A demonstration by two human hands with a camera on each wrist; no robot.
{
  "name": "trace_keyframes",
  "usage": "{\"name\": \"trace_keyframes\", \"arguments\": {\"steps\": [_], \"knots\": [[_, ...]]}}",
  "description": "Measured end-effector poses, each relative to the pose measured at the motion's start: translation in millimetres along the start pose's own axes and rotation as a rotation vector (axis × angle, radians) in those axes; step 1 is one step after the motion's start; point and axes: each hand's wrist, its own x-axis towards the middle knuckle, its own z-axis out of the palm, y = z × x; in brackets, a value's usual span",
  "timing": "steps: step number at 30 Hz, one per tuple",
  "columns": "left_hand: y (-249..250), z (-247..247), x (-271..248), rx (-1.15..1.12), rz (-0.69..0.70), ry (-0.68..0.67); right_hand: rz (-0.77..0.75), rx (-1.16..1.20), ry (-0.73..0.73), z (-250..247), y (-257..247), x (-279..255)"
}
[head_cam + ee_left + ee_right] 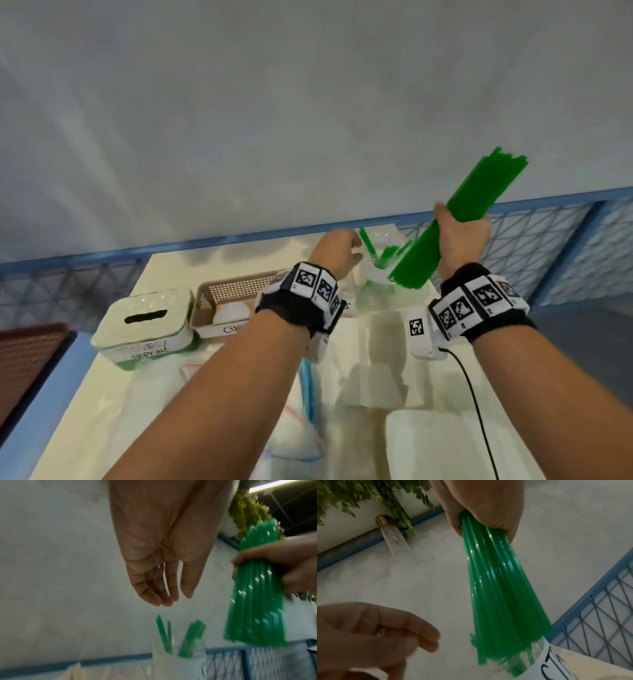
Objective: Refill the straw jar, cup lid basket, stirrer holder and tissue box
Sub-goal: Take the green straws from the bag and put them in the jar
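Head view: a person's right hand [463, 236] grips a thick bundle of green straws [455, 219], tilted, its lower end at the mouth of the clear straw jar [376, 284], which already holds a few green straws. The left hand [337, 251] hovers just left of the jar, fingers relaxed and holding nothing. On the pale table [85, 428], a white tissue box [147, 323] sits at the left, touching a beige mesh lid basket [233, 301]. Wooden stirrers [75, 672] show blurred in the left wrist view.
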Motion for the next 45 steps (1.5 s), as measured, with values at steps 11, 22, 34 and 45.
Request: {"name": "trace_keyframes", "arguments": {"steps": [11, 22, 34, 45], "knots": [[0, 92, 56, -0.068, -0.098, -0.042, -0.011, -0.026, 0.052, 12, 22, 59], [-42, 74, 65, -0.083, 0.01, -0.121, 0.023, 0.149, -0.032, 19, 19, 52], [-11, 87, 75, -0.172, -0.027, -0.024, -0.035, 0.226, -0.003, 28, -10, 52], [-4, 95, 82, -0.319, 0.057, 0.119, -0.08, 0.189, 0.003, 28, 5, 61]]}}
